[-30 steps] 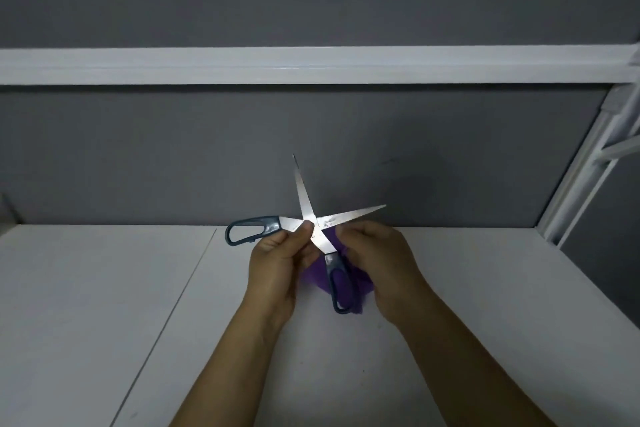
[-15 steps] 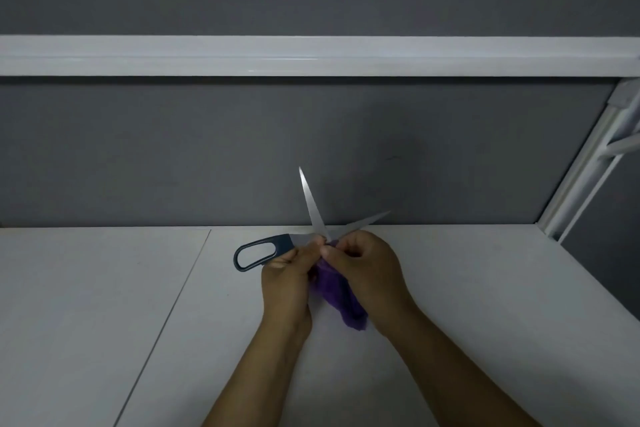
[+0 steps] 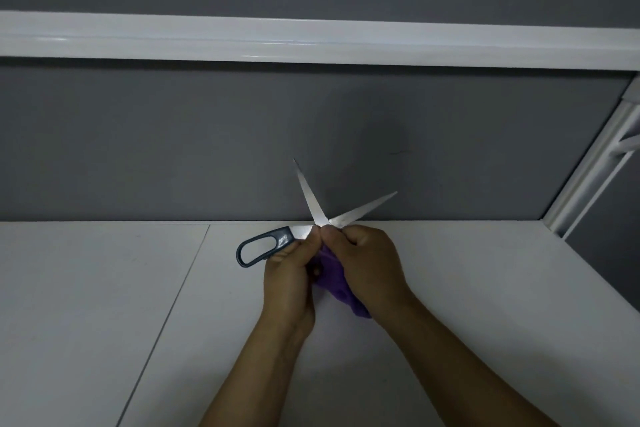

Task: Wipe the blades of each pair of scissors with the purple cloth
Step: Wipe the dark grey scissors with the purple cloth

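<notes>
Grey wall with a white rail stands behind the white table. Starting at the left, the dark loop handle of the scissors points leftward, and the scissors are held up over the table's far middle. The left hand grasps them just below the pivot, with the blades spread in a V. Between the hands hangs the purple cloth, bunched in the right hand, whose fingers pinch it at the root of the right blade. To wipe well, I judge the cloth should wrap both faces and slide from root to tip, with fingers kept off the edge.
</notes>
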